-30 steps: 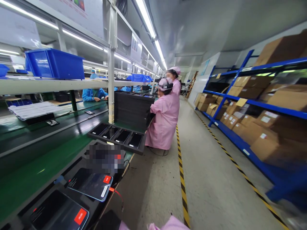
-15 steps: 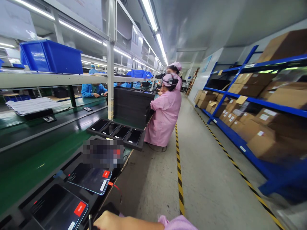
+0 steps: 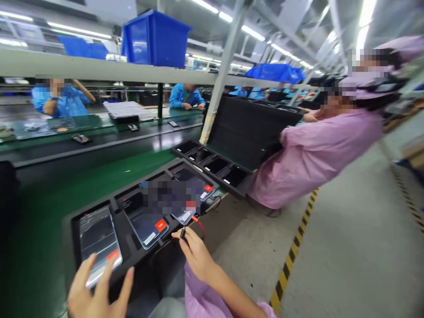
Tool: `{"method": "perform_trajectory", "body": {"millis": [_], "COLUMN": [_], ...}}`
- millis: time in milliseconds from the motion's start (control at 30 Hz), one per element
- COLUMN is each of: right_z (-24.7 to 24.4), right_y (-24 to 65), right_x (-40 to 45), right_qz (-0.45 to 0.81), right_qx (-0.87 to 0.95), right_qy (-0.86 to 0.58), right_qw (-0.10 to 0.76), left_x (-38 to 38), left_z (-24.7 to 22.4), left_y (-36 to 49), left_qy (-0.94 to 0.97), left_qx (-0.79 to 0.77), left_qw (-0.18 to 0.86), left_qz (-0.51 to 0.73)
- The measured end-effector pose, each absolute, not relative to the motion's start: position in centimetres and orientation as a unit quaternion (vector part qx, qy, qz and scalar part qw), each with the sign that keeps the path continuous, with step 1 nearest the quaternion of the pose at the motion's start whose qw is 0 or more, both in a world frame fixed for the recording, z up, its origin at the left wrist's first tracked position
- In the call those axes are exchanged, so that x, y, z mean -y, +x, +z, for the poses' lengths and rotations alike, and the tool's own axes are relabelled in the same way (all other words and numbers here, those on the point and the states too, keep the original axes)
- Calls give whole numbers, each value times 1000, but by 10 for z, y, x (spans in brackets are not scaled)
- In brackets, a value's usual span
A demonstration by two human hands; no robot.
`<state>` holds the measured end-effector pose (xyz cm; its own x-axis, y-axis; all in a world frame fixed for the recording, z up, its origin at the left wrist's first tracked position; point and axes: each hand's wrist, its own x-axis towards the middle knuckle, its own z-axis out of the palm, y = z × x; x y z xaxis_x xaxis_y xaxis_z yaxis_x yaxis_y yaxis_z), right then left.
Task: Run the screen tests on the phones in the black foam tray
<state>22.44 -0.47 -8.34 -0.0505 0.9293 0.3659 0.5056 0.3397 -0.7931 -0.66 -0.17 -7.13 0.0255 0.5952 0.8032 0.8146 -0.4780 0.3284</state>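
Observation:
My left hand (image 3: 99, 289) is over the lower end of the leftmost smartphone (image 3: 97, 232), its fingers spread; whether the fingertips touch the glass I cannot tell. That phone lies in a slot of a black foam tray (image 3: 69, 234). A second smartphone (image 3: 141, 221) is in the neighbouring slot, with a red box on its dark screen. My right hand (image 3: 198, 256) pinches a black cable plug (image 3: 183, 232) just off the tray's near edge. Close to it, a red cable (image 3: 200, 225) runs from the third smartphone (image 3: 183, 216), partly hidden by blurring. A fourth smartphone (image 3: 195, 181) lies farther along.
Another black tray (image 3: 240, 192) with several phones sits beyond, beside a tall black stack (image 3: 251, 128). A co-worker in pink (image 3: 318, 145) sits at right. A green conveyor bench (image 3: 43, 194) runs left; a blue bin (image 3: 159, 39) stands on the shelf above.
The view has swung left and the trays appear farther right. My left hand has come into view over the leftmost phone. My right hand, with the black plug, now shows more fully.

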Motion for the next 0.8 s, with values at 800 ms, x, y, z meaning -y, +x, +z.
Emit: {"method": "perform_trajectory", "body": {"millis": [800], "right_z": [-84], "right_y": [219], "right_x": [-21], "right_qz": [508], "right_qx": [600], "right_qy": [-445], "right_qw": [429], "left_x": [-12], "left_z": [-54], "left_y": [46], "left_qy": [-743], "left_qx": [534], "left_qw": [265], "left_qz": [-305]}}
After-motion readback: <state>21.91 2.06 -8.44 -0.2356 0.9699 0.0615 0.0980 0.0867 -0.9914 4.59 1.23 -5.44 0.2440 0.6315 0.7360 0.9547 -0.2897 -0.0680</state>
